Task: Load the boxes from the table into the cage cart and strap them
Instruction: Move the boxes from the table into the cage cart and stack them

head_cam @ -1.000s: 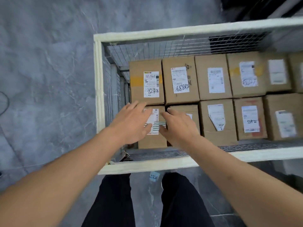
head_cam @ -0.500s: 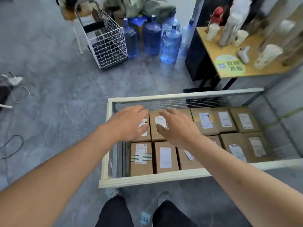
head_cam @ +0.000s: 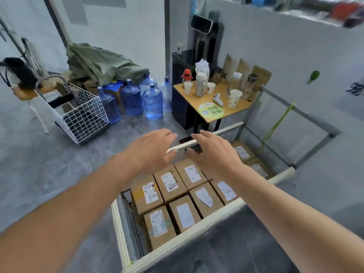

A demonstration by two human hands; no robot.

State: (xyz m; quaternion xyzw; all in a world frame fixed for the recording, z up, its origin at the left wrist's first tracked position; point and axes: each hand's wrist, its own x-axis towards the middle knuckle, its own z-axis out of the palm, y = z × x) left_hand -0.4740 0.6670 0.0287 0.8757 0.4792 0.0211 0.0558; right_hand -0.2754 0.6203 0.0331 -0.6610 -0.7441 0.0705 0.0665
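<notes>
Boxes (head_cam: 184, 196) sit packed label-up in tight rows inside the cage cart (head_cam: 189, 234), leaving little room to shift. Left hand (head_cam: 151, 150) and right hand (head_cam: 213, 151) hover above them, fingers released, grasping nothing.

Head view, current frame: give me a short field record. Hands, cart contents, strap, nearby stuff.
left hand: open, fingers spread, holding nothing, raised above the cage cart
right hand: open, holding nothing, raised above the cart's far rim
cardboard boxes: packed side by side in two rows in the cart, labels up
green strap: hangs on the grey frame at the cart's far end, not across the boxes
side table: wooden, with paper cups and bottles
floor: blue water jugs, white wire basket
</notes>
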